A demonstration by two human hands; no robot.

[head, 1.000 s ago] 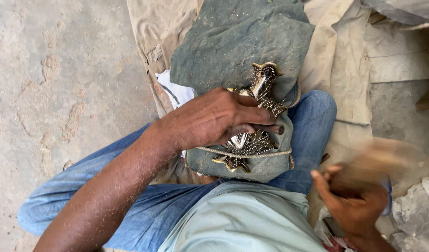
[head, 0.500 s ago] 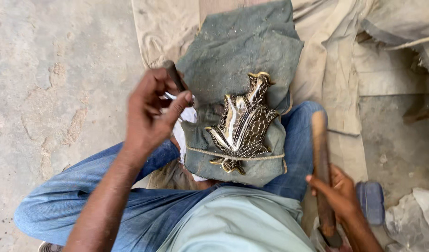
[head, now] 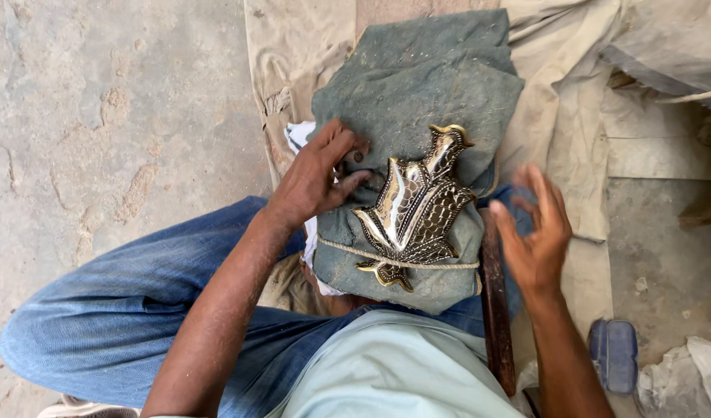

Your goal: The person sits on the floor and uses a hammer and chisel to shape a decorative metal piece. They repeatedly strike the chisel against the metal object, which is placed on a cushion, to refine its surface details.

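The concrete floor (head: 100, 116) fills the left side of the head view, rough and pitted, and pale canvas sheeting (head: 572, 155) covers the ground ahead and to the right. The person sits with legs in blue jeans (head: 123, 325) and a light green shirt (head: 394, 371) at the bottom edge. Across the lap lies a thick grey-green cloth pad (head: 425, 85), folded in layers and bound near its lower end by a cord (head: 348, 249). On that pad, tucked under the cord, rests the brass leaf-shaped piece (head: 413, 209), with shiny smooth panels beside dark textured ones and a small foot pointing toward the body.

The left hand (head: 321, 178) rests on the pad just left of the brass piece, its fingers bent and touching the cloth at the piece's edge; it clamps nothing that I can make out. The right hand (head: 537, 232) hovers open to the right of the pad, fingers spread and blurred, holding nothing. Beneath it a dark wooden stick (head: 495, 310) lies along the right thigh, apart from the palm.

As a judgement, the step in hand is settling the brass piece on its padded rest; steadying it calls for the left hand to press near its edge.

No container shows its contents. A small blue ribbed object (head: 612, 356) lies on the ground at lower right, beside crumpled white plastic (head: 684, 379); what it is I cannot tell.
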